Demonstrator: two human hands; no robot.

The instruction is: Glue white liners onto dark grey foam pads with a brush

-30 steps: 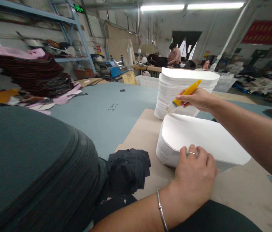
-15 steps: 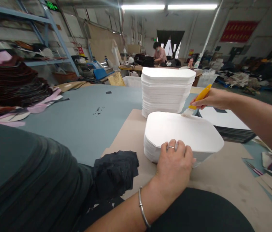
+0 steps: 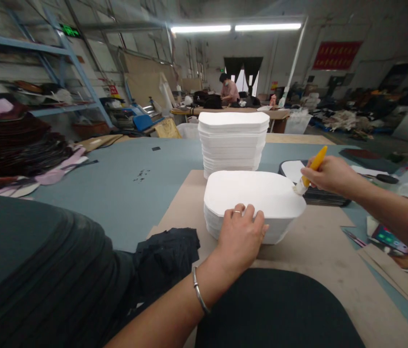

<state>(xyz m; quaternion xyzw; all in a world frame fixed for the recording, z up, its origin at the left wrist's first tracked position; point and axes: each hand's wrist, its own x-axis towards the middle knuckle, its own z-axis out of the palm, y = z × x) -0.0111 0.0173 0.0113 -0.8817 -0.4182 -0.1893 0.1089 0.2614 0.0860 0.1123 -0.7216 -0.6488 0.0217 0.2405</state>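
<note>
My left hand (image 3: 242, 237) rests on the near edge of a stack of white rounded sheets (image 3: 250, 191), fingertips on the top sheet, fingers bent and slightly apart. My right hand (image 3: 329, 174) grips a brush with a yellow handle (image 3: 315, 164). Its pale bristles touch the right end of the top sheet. Behind stands a taller white stack (image 3: 232, 145). A dark stack with a white top piece (image 3: 290, 170) lies beyond the brush. Nearest me is a black rounded sheet (image 3: 279, 309).
Dark green sheets (image 3: 26, 251) are piled at the left, beside black scraps (image 3: 167, 256). Brown board (image 3: 319, 246) covers part of the blue-grey table (image 3: 117, 193). A phone (image 3: 390, 238) lies at the right. A person (image 3: 229, 91) works at a far table.
The brush in my right hand has moved along the sheet's far edge to its right end. My left hand stays on the near edge. The view has shifted slightly.
</note>
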